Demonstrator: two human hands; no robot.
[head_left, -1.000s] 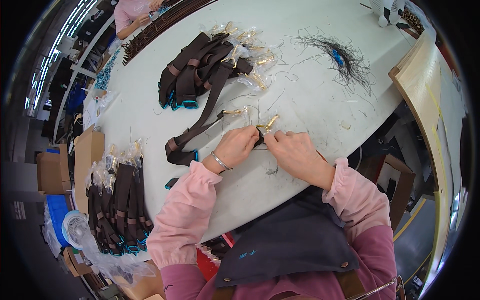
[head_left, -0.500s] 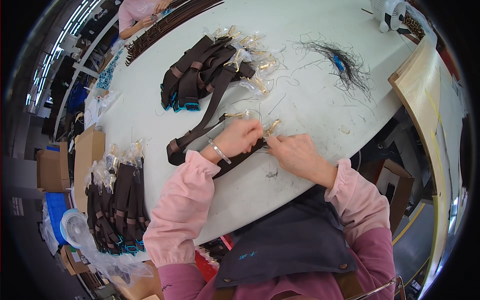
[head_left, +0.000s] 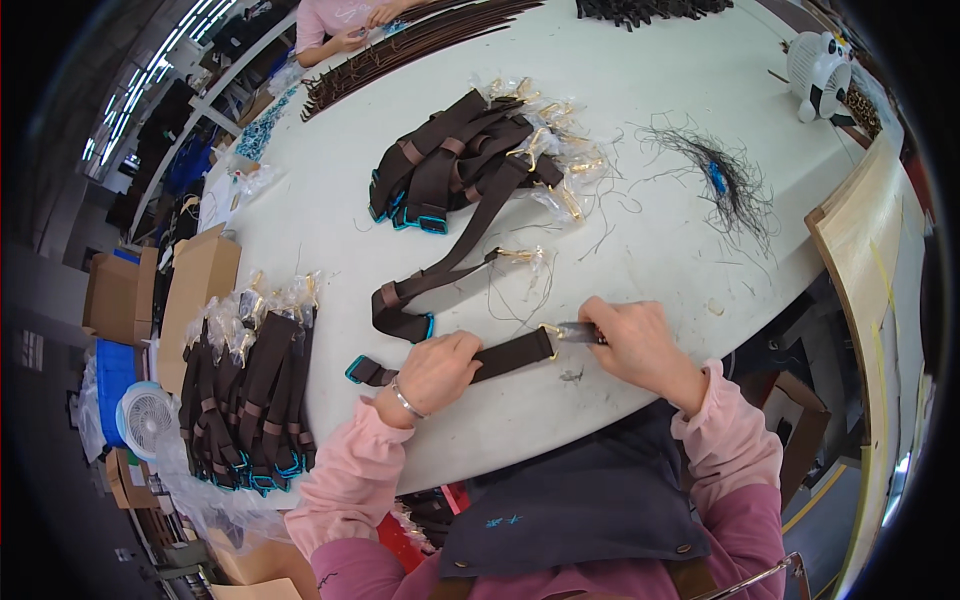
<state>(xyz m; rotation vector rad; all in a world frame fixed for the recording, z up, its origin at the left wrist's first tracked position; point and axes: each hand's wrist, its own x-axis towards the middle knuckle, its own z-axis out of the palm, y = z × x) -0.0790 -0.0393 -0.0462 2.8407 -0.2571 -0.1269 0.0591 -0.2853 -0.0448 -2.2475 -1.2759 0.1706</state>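
Note:
My left hand (head_left: 437, 372) is closed on a dark brown webbing strap (head_left: 515, 356) that lies across the near part of the table. Left of that hand its tail ends in a blue-edged buckle (head_left: 357, 369). My right hand (head_left: 640, 345) grips a pair of thread snips (head_left: 579, 332), mostly hidden, with the dark blades pointing left at the strap's gold-coloured metal end (head_left: 551, 338). Just beyond lies another brown strap (head_left: 440, 280), folded over, with a gold clasp (head_left: 520, 256) in clear plastic.
Bundled straps (head_left: 455, 150) with plastic-wrapped clasps lie farther back. A second bundle (head_left: 250, 405) hangs over the table's left edge. Loose black threads (head_left: 725, 185) are heaped at right, near a small white fan (head_left: 818, 75). Across the table, another person's hands (head_left: 365, 28) work beside brown strips (head_left: 410, 50).
My left hand has moved left and down onto the strap, which now lies stretched out between my hands. Snip blades now show in my right hand. The whole view has shifted.

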